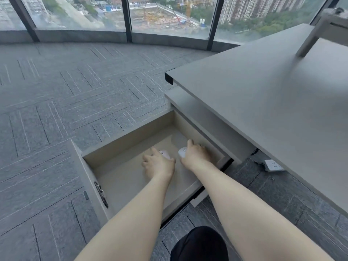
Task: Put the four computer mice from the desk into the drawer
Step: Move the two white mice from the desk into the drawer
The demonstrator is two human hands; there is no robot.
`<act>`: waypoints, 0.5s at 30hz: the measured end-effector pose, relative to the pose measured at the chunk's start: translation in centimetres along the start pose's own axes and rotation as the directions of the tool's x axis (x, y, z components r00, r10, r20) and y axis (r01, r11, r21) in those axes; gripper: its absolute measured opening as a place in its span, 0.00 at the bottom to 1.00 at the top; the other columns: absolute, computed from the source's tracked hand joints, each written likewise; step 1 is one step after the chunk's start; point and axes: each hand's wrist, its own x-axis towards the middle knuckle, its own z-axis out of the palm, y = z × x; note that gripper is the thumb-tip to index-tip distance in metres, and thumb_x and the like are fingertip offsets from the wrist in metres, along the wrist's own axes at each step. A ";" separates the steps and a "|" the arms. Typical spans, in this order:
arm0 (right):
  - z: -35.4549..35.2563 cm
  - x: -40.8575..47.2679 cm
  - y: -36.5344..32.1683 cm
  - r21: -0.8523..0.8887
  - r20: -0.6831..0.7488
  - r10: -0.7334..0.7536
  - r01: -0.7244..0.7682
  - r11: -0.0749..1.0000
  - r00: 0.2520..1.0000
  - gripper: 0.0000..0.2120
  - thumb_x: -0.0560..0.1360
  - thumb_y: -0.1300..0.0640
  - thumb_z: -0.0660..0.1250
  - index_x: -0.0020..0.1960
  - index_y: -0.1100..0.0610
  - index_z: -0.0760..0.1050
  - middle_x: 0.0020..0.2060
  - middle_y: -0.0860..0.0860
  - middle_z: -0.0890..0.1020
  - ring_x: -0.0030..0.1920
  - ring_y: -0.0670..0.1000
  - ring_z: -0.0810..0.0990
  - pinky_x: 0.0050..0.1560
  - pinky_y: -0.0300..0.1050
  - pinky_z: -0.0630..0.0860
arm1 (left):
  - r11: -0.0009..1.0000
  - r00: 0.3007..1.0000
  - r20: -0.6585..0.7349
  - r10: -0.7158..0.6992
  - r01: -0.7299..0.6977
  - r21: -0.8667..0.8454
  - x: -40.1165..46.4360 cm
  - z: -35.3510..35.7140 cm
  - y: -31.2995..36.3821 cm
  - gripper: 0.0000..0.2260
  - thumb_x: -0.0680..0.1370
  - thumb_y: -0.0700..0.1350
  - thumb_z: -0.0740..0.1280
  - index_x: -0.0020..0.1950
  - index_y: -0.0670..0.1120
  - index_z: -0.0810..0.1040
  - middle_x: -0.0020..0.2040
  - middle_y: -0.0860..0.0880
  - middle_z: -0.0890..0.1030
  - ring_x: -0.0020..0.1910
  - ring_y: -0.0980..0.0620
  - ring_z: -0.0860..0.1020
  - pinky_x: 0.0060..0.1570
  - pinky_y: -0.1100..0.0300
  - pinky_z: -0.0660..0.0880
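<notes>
Two mice are down inside the open drawer point(131, 132): the left hand point(158, 163) wraps a pinkish mouse point(165, 153), and the right hand point(195, 154) covers a white mouse point(182, 152). No other mice show on the visible desk point(263, 95) or in the drawer, so I judge this pair either the first or the last.

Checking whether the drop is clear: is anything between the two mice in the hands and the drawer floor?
Nothing visible. The left hand holds a pinkish mouse and the right hand a white mouse, both already inside the open drawer, low over its bare floor. Whether they touch it cannot be told.
</notes>
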 end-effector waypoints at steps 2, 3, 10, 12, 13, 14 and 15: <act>0.4 0.1 0.2 -0.030 0.035 0.016 -0.015 0.999 0.999 0.29 0.76 0.55 0.66 0.72 0.58 0.59 0.66 0.60 0.72 0.65 0.61 0.73 0.58 0.52 0.74 | 1.000 1.000 -0.011 -0.011 0.012 0.007 -0.1 0.5 -0.3 0.38 0.68 0.56 0.72 0.73 0.45 0.62 0.66 0.37 0.69 0.65 0.36 0.69 0.60 0.49 0.70; 0.5 0.0 0.2 -0.041 0.048 0.022 -0.020 0.999 0.999 0.30 0.75 0.54 0.67 0.73 0.58 0.59 0.65 0.60 0.72 0.64 0.61 0.74 0.59 0.52 0.75 | 1.000 1.000 -0.020 -0.007 0.007 0.006 -0.1 0.7 -0.4 0.37 0.68 0.57 0.73 0.71 0.44 0.64 0.65 0.37 0.69 0.65 0.36 0.69 0.60 0.50 0.70; -3.2 -5.2 0.3 0.132 -0.206 -0.124 0.153 0.979 0.971 0.14 0.78 0.58 0.58 0.62 0.61 0.70 0.60 0.59 0.75 0.58 0.61 0.76 0.45 0.48 0.69 | 0.994 0.992 -0.115 0.059 -0.068 -0.082 -3.2 -3.1 0.8 0.25 0.79 0.53 0.58 0.70 0.39 0.66 0.67 0.35 0.68 0.66 0.35 0.67 0.62 0.46 0.67; -5.7 -8.8 1.2 0.196 -0.373 -0.177 0.264 0.944 0.911 0.08 0.78 0.58 0.59 0.54 0.61 0.72 0.53 0.58 0.79 0.51 0.60 0.79 0.41 0.45 0.67 | 0.948 0.951 -0.213 0.224 -0.263 -0.177 -5.6 -5.1 2.7 0.21 0.79 0.51 0.58 0.69 0.41 0.68 0.65 0.36 0.70 0.64 0.37 0.69 0.58 0.48 0.69; -7.0 -10.7 1.9 0.221 -0.455 -0.179 0.305 0.926 0.872 0.06 0.78 0.58 0.60 0.51 0.60 0.72 0.49 0.58 0.80 0.47 0.59 0.79 0.39 0.45 0.67 | 0.894 0.911 -0.270 0.311 -0.377 -0.241 -7.3 -6.0 4.0 0.19 0.79 0.49 0.58 0.67 0.41 0.70 0.63 0.37 0.72 0.60 0.39 0.72 0.54 0.50 0.69; -8.4 -12.4 2.9 0.244 -0.530 -0.163 0.334 0.911 0.832 0.06 0.78 0.58 0.60 0.49 0.60 0.73 0.46 0.57 0.81 0.44 0.58 0.79 0.38 0.45 0.67 | 0.827 0.864 -0.321 0.388 -0.480 -0.293 -9.1 -6.9 5.5 0.16 0.79 0.47 0.59 0.64 0.42 0.72 0.59 0.40 0.75 0.55 0.43 0.73 0.50 0.54 0.68; -9.8 -14.1 4.1 0.264 -0.598 -0.135 0.353 0.898 0.790 0.06 0.78 0.58 0.61 0.47 0.60 0.74 0.43 0.57 0.81 0.42 0.58 0.79 0.37 0.44 0.68 | 0.754 0.816 -0.356 0.456 -0.567 -0.332 -11.2 -7.6 7.1 0.13 0.79 0.46 0.59 0.61 0.43 0.73 0.56 0.42 0.76 0.51 0.46 0.74 0.48 0.56 0.68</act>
